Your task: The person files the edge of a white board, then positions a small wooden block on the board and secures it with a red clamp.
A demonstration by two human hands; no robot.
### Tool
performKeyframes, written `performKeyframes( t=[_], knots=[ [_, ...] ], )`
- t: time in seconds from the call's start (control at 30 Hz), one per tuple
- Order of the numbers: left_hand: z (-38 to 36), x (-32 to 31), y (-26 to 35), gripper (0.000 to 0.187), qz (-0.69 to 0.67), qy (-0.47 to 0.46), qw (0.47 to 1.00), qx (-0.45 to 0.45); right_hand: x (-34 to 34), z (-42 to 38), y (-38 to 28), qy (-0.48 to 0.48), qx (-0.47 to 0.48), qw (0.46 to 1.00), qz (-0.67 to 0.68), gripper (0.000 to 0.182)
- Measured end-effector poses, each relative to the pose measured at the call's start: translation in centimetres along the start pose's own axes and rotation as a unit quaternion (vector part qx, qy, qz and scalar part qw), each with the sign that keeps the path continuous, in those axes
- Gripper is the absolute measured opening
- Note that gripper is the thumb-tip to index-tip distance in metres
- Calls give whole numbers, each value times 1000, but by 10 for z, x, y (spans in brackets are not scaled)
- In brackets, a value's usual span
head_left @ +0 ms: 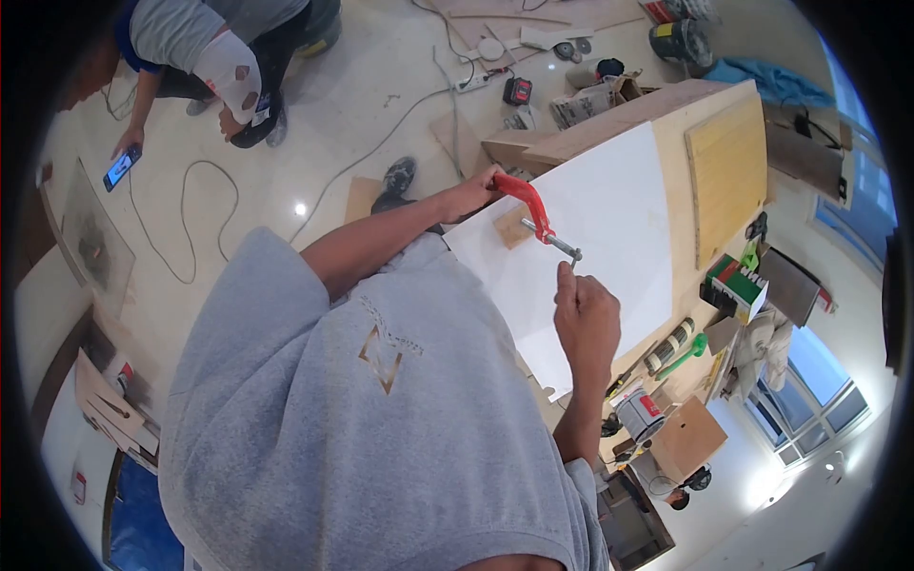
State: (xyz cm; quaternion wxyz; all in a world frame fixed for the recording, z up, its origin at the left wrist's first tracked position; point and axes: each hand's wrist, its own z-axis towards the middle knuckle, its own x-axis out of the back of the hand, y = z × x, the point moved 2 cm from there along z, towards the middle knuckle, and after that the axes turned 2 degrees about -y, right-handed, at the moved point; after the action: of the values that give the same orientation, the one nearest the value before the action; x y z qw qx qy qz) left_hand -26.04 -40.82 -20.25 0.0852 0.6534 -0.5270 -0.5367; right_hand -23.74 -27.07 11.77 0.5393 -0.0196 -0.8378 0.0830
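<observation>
A red C-clamp [526, 198] sits at the near-left edge of a white panel [609, 209]. My left hand [471, 197] is closed around the far end of its red frame, by the panel edge. Its metal screw [562, 246] points toward my right side. My right hand [587, 319] is closed, with its fingertips at the small handle on the end of that screw; the thumb's grip is partly hidden. Beneath the clamp, a small wooden block [512, 228] lies on the panel.
A yellowish board [728, 176] lies farther along the bench. Beside it are a green-and-white box [735, 285], a paint can [640, 416] and a brown board [687, 438]. Upper left, another person [224, 67] bends down holding a phone [122, 168]. Cables [367, 143] cross the floor.
</observation>
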Motion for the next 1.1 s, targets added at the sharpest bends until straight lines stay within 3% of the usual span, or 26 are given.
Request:
performKeyframes(
  t=[0.07, 0.1, 0.13, 0.2, 0.33, 0.4, 0.47, 0.53, 0.63, 0.73, 1.1],
  knots=[
    [2, 1, -5, 23, -30, -8, 999, 9, 16, -4, 1, 15, 28, 999, -13, 36],
    [3, 2, -6, 24, -31, -9, 999, 6, 16, -6, 5, 94, 84, 991, 37, 15],
    [5, 2, -7, 24, -32, -10, 999, 4, 22, -5, 7, 53, 58, 997, 12, 30],
    [5, 1, -8, 24, -52, -23, 998, -8, 29, -1, 6, 58, 184, 977, -92, 53],
    [-7, -6, 6, 23, -64, -48, 995, -59, 26, 9, 18, -24, 272, 955, -116, 78],
    [5, 1, -19, 30, -84, -46, 989, -111, 29, 15, 24, -36, 315, 941, -120, 82],
    [16, 4, -28, 30, -10, -17, 992, -124, 30, 21, 30, -29, 349, 927, -136, 85],
    [26, 3, -34, 34, -45, -6, 996, -79, 28, 26, 29, 13, 377, 915, -143, 77],
    [26, 3, -31, 36, -25, 12, 996, -83, 23, 30, 10, 79, 395, 908, -117, 60],
    [22, 2, -25, 36, -12, 16, 996, -84, 12, 36, 3, 99, 320, 934, -128, 51],
    [13, -2, -14, 28, -24, -3, 996, -86, -10, 56, -4, 139, 160, 969, -125, 59]
  ],
)
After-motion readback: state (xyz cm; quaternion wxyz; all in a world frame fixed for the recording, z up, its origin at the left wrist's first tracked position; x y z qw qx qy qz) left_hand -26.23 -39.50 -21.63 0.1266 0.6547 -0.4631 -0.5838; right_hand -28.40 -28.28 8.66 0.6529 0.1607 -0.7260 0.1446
